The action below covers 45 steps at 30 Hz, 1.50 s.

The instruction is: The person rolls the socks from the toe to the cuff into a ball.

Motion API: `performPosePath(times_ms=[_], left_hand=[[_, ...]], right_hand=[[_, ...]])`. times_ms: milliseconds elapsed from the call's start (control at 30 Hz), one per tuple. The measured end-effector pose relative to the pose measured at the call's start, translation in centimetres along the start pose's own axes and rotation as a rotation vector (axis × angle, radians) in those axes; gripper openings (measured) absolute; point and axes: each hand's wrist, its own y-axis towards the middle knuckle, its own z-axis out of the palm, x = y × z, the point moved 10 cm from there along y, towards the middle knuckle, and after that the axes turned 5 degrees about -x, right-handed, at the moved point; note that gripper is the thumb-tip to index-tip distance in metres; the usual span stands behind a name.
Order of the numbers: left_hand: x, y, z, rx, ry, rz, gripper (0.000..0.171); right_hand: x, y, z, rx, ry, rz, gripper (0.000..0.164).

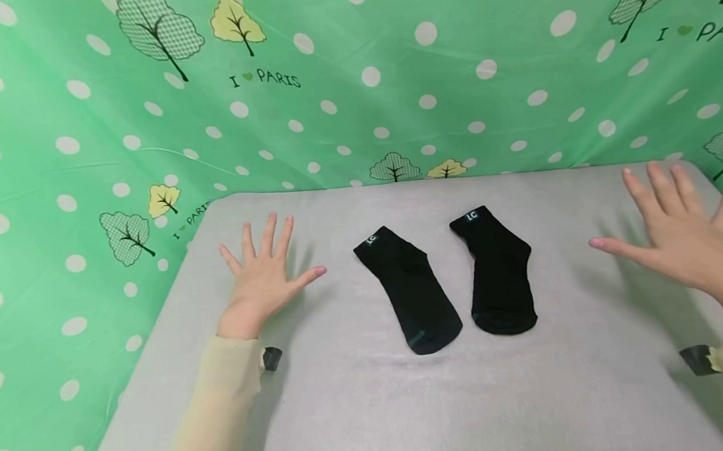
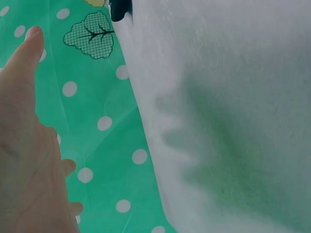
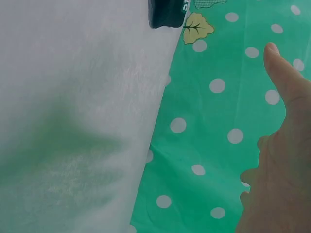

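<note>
Two black socks lie flat and side by side on the table in the head view. The left sock slants, its cuff with a small light logo pointing up and left. Beside it, the right sock has its logo cuff at the far end too. My left hand is over the table left of the socks, fingers spread and holding nothing. Out to the right, my right hand is also spread and holds nothing. A bit of dark sock shows at the top of the right wrist view.
A grey-white cloth covers the table. Behind it and along both sides hangs a green sheet with white dots and printed trees. Each sleeve has a small dark piece at the cuff.
</note>
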Motion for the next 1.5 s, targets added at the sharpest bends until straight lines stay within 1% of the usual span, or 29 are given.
performPosePath(times_ms=[233, 433, 700, 1033, 1267, 1500], left_hand=[[-0.4, -0.1, 0.0, 0.003, -0.011, 0.005, 0.108], [-1.1, 0.2, -0.2, -0.01, -0.012, 0.023, 0.108], [-2.0, 0.3, -0.2, 0.001, 0.004, 0.033, 0.108], [-2.7, 0.3, 0.2, 0.01, 0.003, 0.045, 0.11], [-3.5, 0.2, 0.3, 0.013, 0.005, 0.065, 0.111], [-4.4, 0.0, 0.3, 0.007, 0.002, 0.084, 0.11]], right_hand=[[0.3, 0.2, 0.1, 0.0, -0.008, 0.0, 0.112], [0.6, 0.4, 0.1, -0.002, 0.0, -0.007, 0.112], [1.2, 0.5, 0.1, -0.007, 0.005, -0.03, 0.111], [1.9, 0.8, 0.3, -0.01, 0.024, -0.054, 0.108], [2.4, 0.9, 0.7, 0.017, 0.033, -0.055, 0.107], [3.2, 1.2, 1.3, 0.046, 0.085, -0.099, 0.106]])
